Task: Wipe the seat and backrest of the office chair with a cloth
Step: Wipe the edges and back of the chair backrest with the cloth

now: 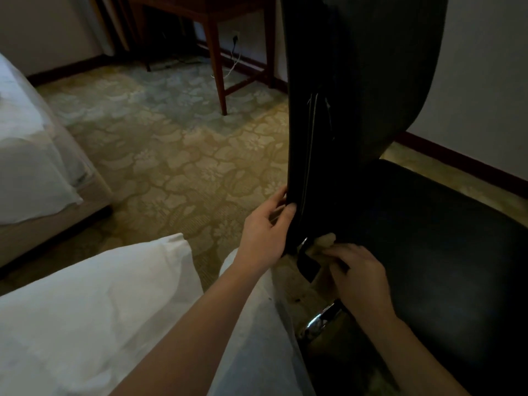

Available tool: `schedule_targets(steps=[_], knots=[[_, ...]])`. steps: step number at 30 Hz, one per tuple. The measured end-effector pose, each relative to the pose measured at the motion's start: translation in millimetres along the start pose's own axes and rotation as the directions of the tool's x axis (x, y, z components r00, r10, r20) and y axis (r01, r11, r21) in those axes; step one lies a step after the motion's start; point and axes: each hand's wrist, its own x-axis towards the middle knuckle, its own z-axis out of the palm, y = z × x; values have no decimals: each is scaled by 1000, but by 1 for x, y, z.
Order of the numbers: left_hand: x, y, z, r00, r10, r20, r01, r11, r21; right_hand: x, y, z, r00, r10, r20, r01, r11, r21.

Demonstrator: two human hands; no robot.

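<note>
A black office chair stands at the right, seen from its side. Its tall backrest (363, 90) rises to the top of the frame and its seat (445, 238) spreads out to the right. My left hand (267, 232) grips the lower side edge of the backrest, thumb in front and fingers behind. My right hand (358, 274) holds a pale cloth (324, 242) bunched at the gap where backrest and seat meet. Most of the cloth is hidden under my fingers. A short black strap hangs just left of that hand.
A white pillow or bedding (94, 310) lies at the lower left, and a bed corner (31, 155) at the far left. A wooden desk leg (217, 72) with a cable stands at the back on patterned carpet (171, 155). The chair's chrome base (320, 321) shows below the seat.
</note>
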Motion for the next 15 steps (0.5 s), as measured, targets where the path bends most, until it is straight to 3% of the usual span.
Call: schedule_targets(steps=[4, 8, 12, 15], knots=[[2, 33, -4, 997, 76, -9, -76, 997, -4, 10, -16, -40, 986, 50, -160, -17, 979, 201], [4, 83, -8, 969, 240, -67, -242, 970, -24, 36, -47, -80, 957, 107, -271, 4, 926, 378], [8, 123, -15, 941, 323, -103, -329, 943, -46, 66, -77, -116, 918, 30, -397, 125, 924, 360], [11, 136, -16, 944, 307, -120, -319, 942, -104, 89, -95, -137, 873, -20, -488, 206, 921, 331]])
